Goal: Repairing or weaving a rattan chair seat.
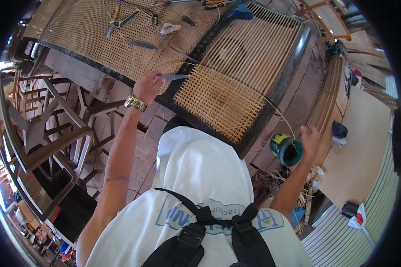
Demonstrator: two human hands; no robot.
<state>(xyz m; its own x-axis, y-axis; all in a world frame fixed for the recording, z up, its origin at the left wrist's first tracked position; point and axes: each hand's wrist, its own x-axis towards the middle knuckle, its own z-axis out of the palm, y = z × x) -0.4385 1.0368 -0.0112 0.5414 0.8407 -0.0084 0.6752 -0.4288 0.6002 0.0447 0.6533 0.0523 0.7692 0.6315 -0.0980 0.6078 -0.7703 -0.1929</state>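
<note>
Head view, looking down over my knees. Largest first: a closely woven cane sheet [84,31], far left, tools scattered on it. Right of that, its near corner before me, a dark-framed panel [294,66]. This is the piece under my hands: near part filled with tight, golden checkered weave [216,100], far part only parallel strands with a gap between them.

Wooden chair frames [53,133] heaped at left, bare and tangled. Pale flat board [356,147] at right, beyond the planks.

Green can [284,149], yellow label, tipped with its mouth turned toward my right hand; sits just off the panel's right edge.

Left hand [148,86] at the panel's near left corner: fingers closed around one end of a thin grey strip [174,77], the other end reaching the left edge of the weave. Right hand [310,142] beside the can, fingers curled part way; cannot tell whether they grip anything.

Smaller items on the sheet: yellow-handled pliers [114,23], a dark flat blade [142,44], a whitish lump [170,29]. Blue piece [241,12] on the panel's far left corner. Thinnest of all, a loose cane strand [278,111], running from the weave's right edge down toward the can's mouth.
</note>
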